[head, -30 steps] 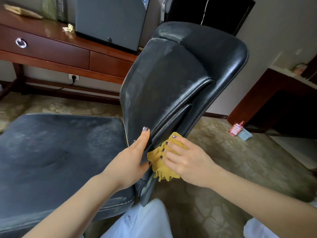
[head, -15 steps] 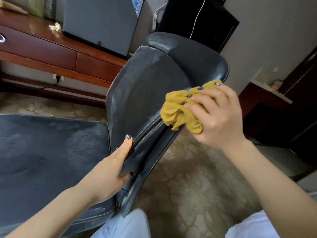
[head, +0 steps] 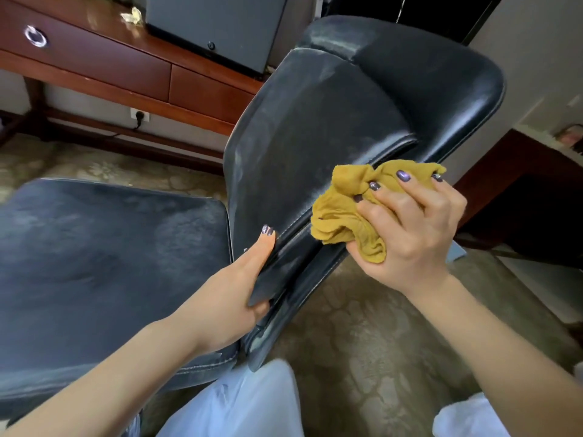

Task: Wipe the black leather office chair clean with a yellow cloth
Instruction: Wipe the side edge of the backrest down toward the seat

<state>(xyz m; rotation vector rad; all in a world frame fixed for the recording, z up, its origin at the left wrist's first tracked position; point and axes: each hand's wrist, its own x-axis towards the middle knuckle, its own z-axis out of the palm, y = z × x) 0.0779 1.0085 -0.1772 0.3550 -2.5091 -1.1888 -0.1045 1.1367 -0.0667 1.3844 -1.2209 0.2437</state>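
Note:
The black leather office chair fills the middle, its dusty backrest (head: pixel 315 127) seen edge-on and its seat (head: pixel 104 257) spreading to the left. My left hand (head: pixel 239 288) grips the lower side edge of the backrest, thumb lying along the seam. My right hand (head: pixel 407 228) holds the bunched yellow cloth (head: pixel 344 216) against the backrest's side edge, about halfway up. The cloth's lower part hangs under my fingers.
A reddish wooden desk (head: pixel 126 70) with drawers stands behind the chair, a dark box (head: pixel 220 23) on top. A wall socket (head: pixel 139 115) sits below it. Dark wooden furniture (head: pixel 520 200) is at the right. Patterned carpet (head: pixel 362 342) covers the floor; my pale trouser knees show at the bottom.
My right hand rose with the cloth from the low edge up along the backrest's side, then came back down a little. My left hand kept its grip on the edge.

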